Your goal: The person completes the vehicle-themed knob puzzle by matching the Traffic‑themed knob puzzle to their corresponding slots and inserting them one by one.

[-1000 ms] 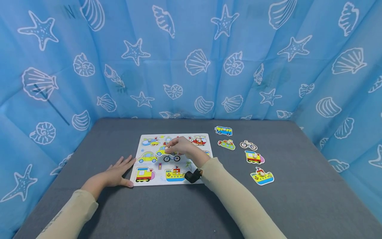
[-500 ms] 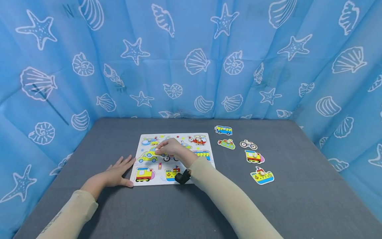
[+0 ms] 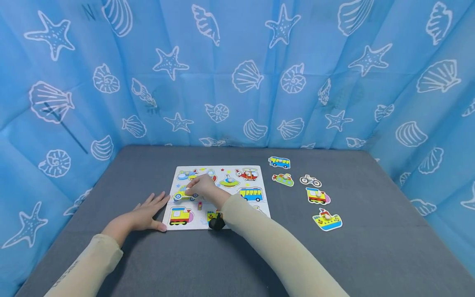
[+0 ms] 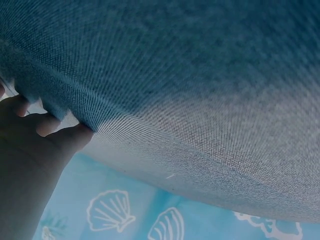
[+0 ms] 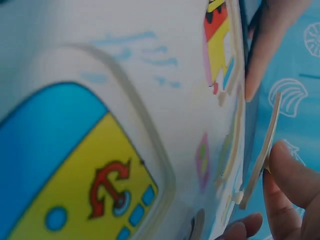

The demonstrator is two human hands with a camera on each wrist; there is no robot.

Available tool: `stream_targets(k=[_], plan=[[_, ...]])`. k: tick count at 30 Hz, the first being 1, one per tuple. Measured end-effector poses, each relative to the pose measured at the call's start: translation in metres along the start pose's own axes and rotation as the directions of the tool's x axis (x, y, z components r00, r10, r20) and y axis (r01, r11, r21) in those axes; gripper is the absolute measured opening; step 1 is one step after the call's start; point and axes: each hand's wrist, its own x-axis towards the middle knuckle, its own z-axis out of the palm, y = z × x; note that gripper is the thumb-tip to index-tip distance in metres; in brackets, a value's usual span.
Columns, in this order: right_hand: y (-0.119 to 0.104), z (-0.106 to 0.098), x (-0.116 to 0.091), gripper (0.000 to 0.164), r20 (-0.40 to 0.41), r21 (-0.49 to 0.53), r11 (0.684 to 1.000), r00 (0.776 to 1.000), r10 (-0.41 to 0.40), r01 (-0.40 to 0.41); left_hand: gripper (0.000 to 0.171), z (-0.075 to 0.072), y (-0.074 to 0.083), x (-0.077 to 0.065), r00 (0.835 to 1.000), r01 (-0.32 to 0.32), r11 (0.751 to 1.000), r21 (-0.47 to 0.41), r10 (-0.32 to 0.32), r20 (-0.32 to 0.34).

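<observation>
My right hand [image 3: 205, 189] pinches a yellow car puzzle piece [image 3: 180, 192] between thumb and fingertips, over the car-shaped recess at the left of the white puzzle board [image 3: 199, 215]. In the right wrist view the car piece [image 5: 265, 150] shows edge-on, tilted and slightly apart from the board, with the thumb and fingers on its knob side. My left hand [image 3: 142, 215] lies with spread fingers at the board's left edge, thumb by the near left corner. In the left wrist view the left hand [image 4: 35, 145] is dark, its fingertips right at the board's edge.
Right of the board lie loose knobbed pieces: a blue bus [image 3: 279, 162], a green submarine [image 3: 283, 179], a bicycle [image 3: 310, 180], a train [image 3: 318, 196] and a boat [image 3: 327, 219]. A helicopter piece [image 3: 247, 174] sits in the board. A blue shell-patterned curtain [image 3: 245, 78] surrounds the grey table [image 3: 148, 264].
My right hand has moved left and slightly down with the car piece, from above the bicycle picture to the car picture. The left hand has stayed at the board's edge.
</observation>
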Motion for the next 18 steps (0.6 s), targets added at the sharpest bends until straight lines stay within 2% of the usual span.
stream_targets(k=[9, 18], plan=[[-0.003, 0.01, 0.005, 0.01, -0.018, -0.076, 0.997, 1.0, 0.007, -0.008, 0.112, 0.0, 0.0, 0.0, 1.0, -0.001, 1.0, 0.004, 0.001, 0.001], [-0.011, 0.019, -0.002, 0.014, -0.081, -0.263, 0.962, 0.995, 0.057, -0.077, 0.113, 0.001, -0.001, 0.001, 1.0, 0.015, 1.0, 0.004, -0.015, -0.001]])
